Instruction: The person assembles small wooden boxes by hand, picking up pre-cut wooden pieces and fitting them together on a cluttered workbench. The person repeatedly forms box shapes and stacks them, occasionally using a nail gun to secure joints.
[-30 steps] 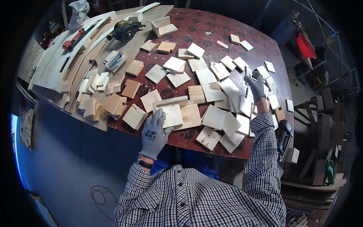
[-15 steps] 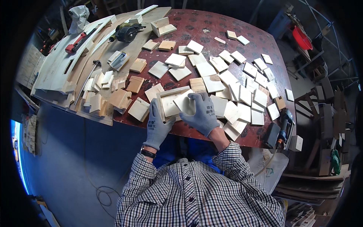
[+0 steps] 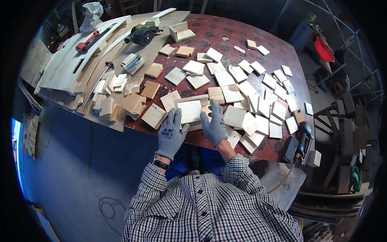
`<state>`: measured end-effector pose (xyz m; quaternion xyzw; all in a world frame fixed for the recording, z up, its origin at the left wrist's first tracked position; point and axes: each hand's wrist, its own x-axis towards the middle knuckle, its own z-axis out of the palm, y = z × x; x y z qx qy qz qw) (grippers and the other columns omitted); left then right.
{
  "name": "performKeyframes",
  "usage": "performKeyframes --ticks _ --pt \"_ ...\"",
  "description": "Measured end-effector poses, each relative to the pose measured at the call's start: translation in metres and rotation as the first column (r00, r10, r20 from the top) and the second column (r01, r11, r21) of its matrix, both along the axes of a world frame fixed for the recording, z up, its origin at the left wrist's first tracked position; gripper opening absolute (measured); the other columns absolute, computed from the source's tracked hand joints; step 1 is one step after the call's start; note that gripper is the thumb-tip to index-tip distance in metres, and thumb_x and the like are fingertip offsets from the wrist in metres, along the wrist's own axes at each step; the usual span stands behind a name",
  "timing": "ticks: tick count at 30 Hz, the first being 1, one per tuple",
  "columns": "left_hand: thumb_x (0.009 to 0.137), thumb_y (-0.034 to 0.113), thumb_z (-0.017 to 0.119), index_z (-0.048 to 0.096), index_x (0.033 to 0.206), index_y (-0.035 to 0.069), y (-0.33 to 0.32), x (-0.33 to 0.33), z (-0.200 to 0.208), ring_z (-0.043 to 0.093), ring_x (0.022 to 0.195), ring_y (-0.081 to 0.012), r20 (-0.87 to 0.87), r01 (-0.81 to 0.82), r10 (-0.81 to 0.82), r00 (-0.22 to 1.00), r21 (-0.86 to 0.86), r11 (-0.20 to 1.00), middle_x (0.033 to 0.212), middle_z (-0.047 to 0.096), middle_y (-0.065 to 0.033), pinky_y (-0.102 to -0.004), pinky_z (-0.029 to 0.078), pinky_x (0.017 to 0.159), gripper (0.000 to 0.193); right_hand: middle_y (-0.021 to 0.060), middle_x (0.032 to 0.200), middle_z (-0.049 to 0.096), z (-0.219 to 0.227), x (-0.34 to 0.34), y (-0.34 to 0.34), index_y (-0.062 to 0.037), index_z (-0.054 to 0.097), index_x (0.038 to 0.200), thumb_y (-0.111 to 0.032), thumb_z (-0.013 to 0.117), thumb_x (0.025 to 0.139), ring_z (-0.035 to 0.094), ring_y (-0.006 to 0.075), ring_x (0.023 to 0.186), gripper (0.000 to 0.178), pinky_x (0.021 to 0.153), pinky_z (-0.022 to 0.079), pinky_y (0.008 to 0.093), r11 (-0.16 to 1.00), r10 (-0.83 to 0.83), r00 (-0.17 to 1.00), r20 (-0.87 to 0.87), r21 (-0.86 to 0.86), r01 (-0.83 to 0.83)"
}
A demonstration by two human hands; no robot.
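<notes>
A shallow wooden frame (image 3: 193,98) lies at the table's near edge, with a pale square wood panel (image 3: 190,111) flat inside its left part. My left hand (image 3: 171,136), in a grey work glove, grips the frame's left near corner, fingers along the side and thumb by the front. At the frame's right end is my gloved right hand (image 3: 215,124); its thumb is close to the panel's right edge and its fingers are spread apart from the thumb. The frame's near right corner is hidden by that hand.
Many loose pale wood squares (image 3: 231,94) cover the dark red table (image 3: 242,30). Wood offcuts (image 3: 135,105), a hammer (image 3: 109,64), a green-black power tool (image 3: 144,35) and a red tool (image 3: 86,42) lie left. A nail gun (image 3: 303,139) rests at the right edge.
The panel my right hand held tilted over the frame now lies flat inside it. My right hand's fingers have spread, and my left fingers have shifted along the frame's side.
</notes>
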<state>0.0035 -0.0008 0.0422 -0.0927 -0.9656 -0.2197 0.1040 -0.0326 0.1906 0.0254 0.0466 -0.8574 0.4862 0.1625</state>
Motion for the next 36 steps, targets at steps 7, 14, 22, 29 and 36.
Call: performKeyframes --ticks 7,14,22,29,36 --pt "0.093 0.031 0.074 0.053 0.149 0.009 0.004 -0.002 0.010 0.064 0.122 -0.0357 -0.058 -0.011 0.004 0.998 -0.133 0.991 0.139 0.057 -0.0191 -0.0437 0.055 0.100 0.064 0.0294 0.138 0.057 0.004 0.010 -0.001 0.0009 0.046 0.150 -0.044 0.071 0.096 0.058 0.0477 0.124 0.074 0.107 0.046 0.0533 0.943 0.073 0.979 0.188 0.307 -0.129" --pt "0.095 0.033 0.072 0.054 0.147 0.009 0.001 -0.006 0.020 0.067 0.114 -0.0338 0.006 0.014 -0.013 1.000 -0.121 0.993 0.126 0.062 -0.0151 -0.0437 0.056 0.095 0.060 0.0295 0.135 0.058 0.007 0.008 0.002 -0.0001 0.047 0.149 -0.046 0.070 0.096 0.060 0.0475 0.121 0.074 0.103 0.049 0.0534 0.947 0.090 0.975 0.204 0.287 -0.147" --pt "0.100 0.031 0.061 0.046 0.152 0.004 -0.008 -0.025 0.011 0.063 0.121 -0.0420 0.100 -0.076 0.048 0.994 0.303 0.950 0.135 0.061 -0.0244 -0.0497 0.052 0.102 0.060 0.0288 0.132 0.059 -0.002 0.000 -0.012 0.0002 0.051 0.142 -0.046 0.074 0.092 0.062 0.0463 0.117 0.072 0.099 0.052 0.0502 0.985 0.023 0.985 0.172 0.167 -0.053" --pt "0.097 0.026 0.060 0.045 0.144 -0.003 -0.013 -0.034 -0.005 0.058 0.125 -0.0439 0.218 -0.104 0.008 0.976 0.430 0.897 0.134 0.056 -0.0289 -0.0502 0.048 0.106 0.058 0.0271 0.134 0.059 -0.007 0.004 -0.015 0.0017 0.051 0.143 -0.044 0.075 0.093 0.062 0.0452 0.118 0.072 0.100 0.052 0.0504 0.993 0.023 0.996 0.088 0.115 -0.033" --pt "0.095 0.019 0.061 0.051 0.131 -0.001 -0.007 -0.037 0.005 0.061 0.119 -0.0403 0.295 -0.166 0.020 0.955 0.481 0.861 0.126 0.060 -0.0246 -0.0483 0.048 0.105 0.042 0.0262 0.134 0.060 -0.001 0.006 -0.013 0.0025 0.050 0.144 -0.044 0.074 0.094 0.062 0.0452 0.118 0.073 0.101 0.051 0.0500 0.989 0.040 0.994 0.100 0.138 -0.054"
